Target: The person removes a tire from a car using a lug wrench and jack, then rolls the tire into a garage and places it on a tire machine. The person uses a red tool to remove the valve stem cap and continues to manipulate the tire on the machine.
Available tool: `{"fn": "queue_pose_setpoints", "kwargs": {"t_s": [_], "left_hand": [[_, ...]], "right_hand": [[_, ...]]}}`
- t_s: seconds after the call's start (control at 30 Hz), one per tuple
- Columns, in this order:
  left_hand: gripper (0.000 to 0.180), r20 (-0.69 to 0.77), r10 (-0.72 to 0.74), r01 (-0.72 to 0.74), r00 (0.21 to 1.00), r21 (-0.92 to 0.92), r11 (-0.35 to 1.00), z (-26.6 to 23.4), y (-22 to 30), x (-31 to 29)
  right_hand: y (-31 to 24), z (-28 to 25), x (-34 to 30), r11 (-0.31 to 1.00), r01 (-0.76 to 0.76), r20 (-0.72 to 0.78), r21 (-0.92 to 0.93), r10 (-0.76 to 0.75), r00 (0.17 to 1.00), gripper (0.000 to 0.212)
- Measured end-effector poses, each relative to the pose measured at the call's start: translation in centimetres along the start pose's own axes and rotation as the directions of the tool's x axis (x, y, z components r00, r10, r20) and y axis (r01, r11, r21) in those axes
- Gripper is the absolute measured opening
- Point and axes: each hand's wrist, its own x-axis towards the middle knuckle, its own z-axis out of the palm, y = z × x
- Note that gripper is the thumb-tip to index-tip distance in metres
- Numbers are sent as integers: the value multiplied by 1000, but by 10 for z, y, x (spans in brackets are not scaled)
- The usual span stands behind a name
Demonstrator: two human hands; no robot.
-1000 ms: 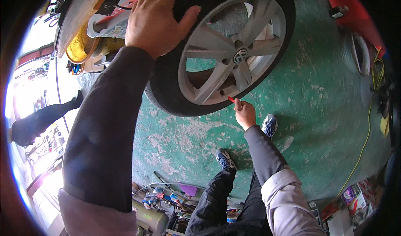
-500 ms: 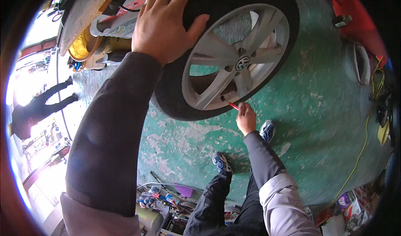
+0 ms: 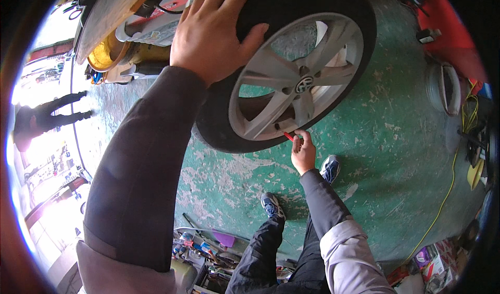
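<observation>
A black tyre (image 3: 221,130) on a silver five-spoke alloy wheel (image 3: 266,67) stands upright and slightly tilted before me. My left hand (image 3: 211,39) lies on top of the tread, fingers spread and thumb out toward the rim. Low on the rim sits a dark valve stem (image 3: 277,127). Close to it, my right hand (image 3: 303,153) pinches a small, slim red tool (image 3: 288,135) between thumb and fingertips. The tool's end points at the valve; whether they touch I cannot tell. Its exact kind is too small to make out.
Worn green floor (image 3: 224,174) surrounds the wheel. A yellow hose (image 3: 442,203) runs along the right, near a bare wheel rim (image 3: 445,88) and a red machine (image 3: 448,28). Tools and bottles clutter the near edge. A person (image 3: 47,117) stands far left.
My right hand has shifted slightly left and changed its hold, so less of the red tool shows. The left hand stays on the tyre. The view has moved a little.
</observation>
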Motion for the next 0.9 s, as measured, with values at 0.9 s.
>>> {"fn": "queue_pose_setpoints", "kwargs": {"t_s": [0.9], "left_hand": [[80,-10,11,-11,1000,-2,1000,-1,0,2]], "right_hand": [[3,-30,36,570,-785,666,243,491,562,40]]}}
